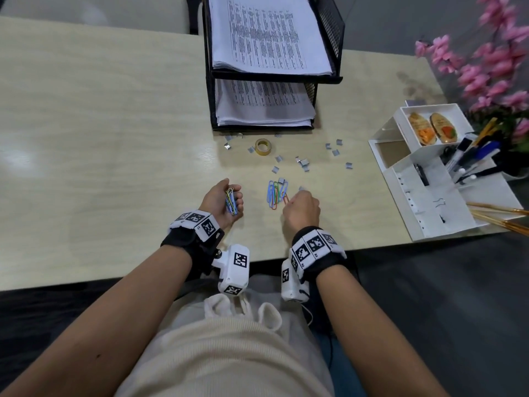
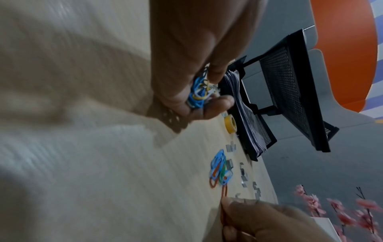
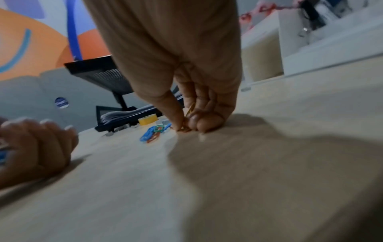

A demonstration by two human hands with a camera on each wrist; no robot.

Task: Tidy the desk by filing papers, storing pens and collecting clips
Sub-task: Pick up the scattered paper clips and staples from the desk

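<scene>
Right hand pinching a clip at the near edge of the loose pile, left hand cupping the clips already gathered

The right hand (image 1: pixel 301 209) is pressing thumb and forefinger together on an orange paper clip (image 2: pixel 287 191) lying flat on the desk (image 1: pixel 100 138), its long axis running away from the person toward the black paper tray (image 1: pixel 329 30). The rest of the loose paper clips (image 1: pixel 277 193) are lying just beyond and to the left of those fingertips, touching one another. The left hand (image 1: pixel 221 202) is resting just to the left of that pile, fingers curled around a bundle of coloured clips (image 1: pixel 231 202). The right hand is the nearer one to the pile; the white organiser (image 1: pixel 429 224) is sitting well apart on the right, beside small metal clips (image 1: pixel 303 163) scattered farther back
</scene>
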